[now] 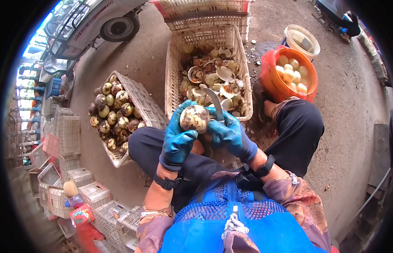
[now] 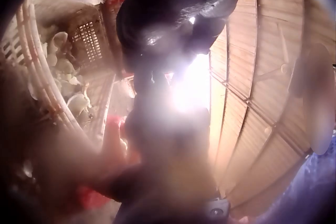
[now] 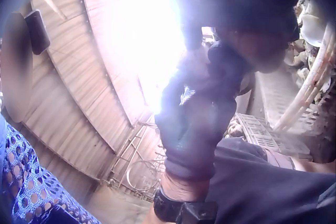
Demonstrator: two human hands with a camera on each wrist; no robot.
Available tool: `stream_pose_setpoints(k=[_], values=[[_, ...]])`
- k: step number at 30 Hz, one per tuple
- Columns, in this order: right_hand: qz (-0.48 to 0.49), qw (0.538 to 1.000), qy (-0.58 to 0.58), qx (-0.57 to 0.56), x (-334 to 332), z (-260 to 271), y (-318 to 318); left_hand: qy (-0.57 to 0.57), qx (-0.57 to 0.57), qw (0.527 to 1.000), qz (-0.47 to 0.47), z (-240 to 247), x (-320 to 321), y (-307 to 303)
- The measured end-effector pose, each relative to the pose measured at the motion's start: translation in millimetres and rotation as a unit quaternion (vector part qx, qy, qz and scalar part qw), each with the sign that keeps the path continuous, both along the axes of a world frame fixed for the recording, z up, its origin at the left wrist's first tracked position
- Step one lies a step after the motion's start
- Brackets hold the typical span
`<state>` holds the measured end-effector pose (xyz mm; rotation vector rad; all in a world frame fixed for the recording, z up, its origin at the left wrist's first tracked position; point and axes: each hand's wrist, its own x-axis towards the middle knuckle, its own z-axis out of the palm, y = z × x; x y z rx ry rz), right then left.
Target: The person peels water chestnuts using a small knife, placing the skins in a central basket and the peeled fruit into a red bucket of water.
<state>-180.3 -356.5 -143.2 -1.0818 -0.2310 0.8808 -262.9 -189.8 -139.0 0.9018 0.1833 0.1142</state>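
Note:
Blue rubber gloves cover both hands in the head view. My left hand [image 1: 176, 141] grips a round fruit [image 1: 194, 118], pale with dark brown blotches, its fingers behind and thumb in front. Close at its right side, my right hand [image 1: 228, 134] holds a knife with a curved blade [image 1: 215, 102], the blade pointing up and away. Both hands are above the lap, just short of a plastic crate [image 1: 174, 71] of pale peel pieces. Dark, blurred gloves show in the wrist views, where glare hides the fruit and blade.
At the left, a tilted crate [image 1: 142, 95] holds many blotched fruits [image 1: 114, 110]. Smooth pale balls [image 1: 292, 71] fill an orange bucket [image 1: 311, 86] at the right, with a white bucket [image 1: 314, 42] behind it. Stacked crates [image 1: 70, 135] and a parked vehicle [image 1: 86, 25] stand farther left.

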Motion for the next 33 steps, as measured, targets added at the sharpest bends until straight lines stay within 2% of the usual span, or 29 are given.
stream_pose_setpoints(k=[3,6,9,12,15,18,20,25,28,31,32,33], values=[[-0.006,1.000,0.005,0.001,1.9,-4.5,-2.0,-0.001,-0.014,1.000,0.006,-9.2,1.7,-3.6],[-0.009,1.000,0.004,-0.014,3.3,-2.1,-3.2,0.027,0.061,0.998,0.021,-1.3,1.6,-9.0],[-0.010,0.999,0.025,-0.023,4.3,-6.2,-2.4,0.024,0.000,1.000,0.014,-3.9,2.5,-6.3],[-0.020,0.999,0.030,-0.028,3.5,-1.9,-1.1,0.010,0.002,1.000,-0.009,-13.7,2.5,0.1],[-0.030,0.999,0.023,-0.005,2.1,-1.6,0.4,0.046,-0.003,0.998,-0.048,-6.6,-0.5,2.0],[-0.050,0.999,0.000,0.019,-0.2,-10.2,3.6,0.041,-0.023,0.998,-0.031,-12.5,-0.8,1.1],[-0.054,0.998,0.002,0.028,-0.4,-15.0,5.7,0.058,-0.096,0.993,-0.035,-24.4,-4.1,6.1],[-0.025,0.999,0.037,0.030,1.5,-9.6,5.3,0.087,-0.150,0.985,-0.010,-44.9,-10.5,12.1],[-0.015,0.998,0.065,-0.010,3.0,3.2,4.6,0.092,-0.239,0.966,0.015,-50.9,-10.2,12.7],[-0.065,0.992,0.110,0.009,6.5,-6.0,4.9,0.092,-0.291,0.952,0.040,-55.2,-1.8,10.4],[-0.074,0.994,0.079,0.020,9.7,-26.2,3.9,0.107,-0.288,0.951,0.038,-55.7,-0.7,12.1],[-0.050,0.995,-0.084,-0.035,14.5,-34.6,1.5,0.122,-0.285,0.950,0.036,-55.3,0.2,13.8]])
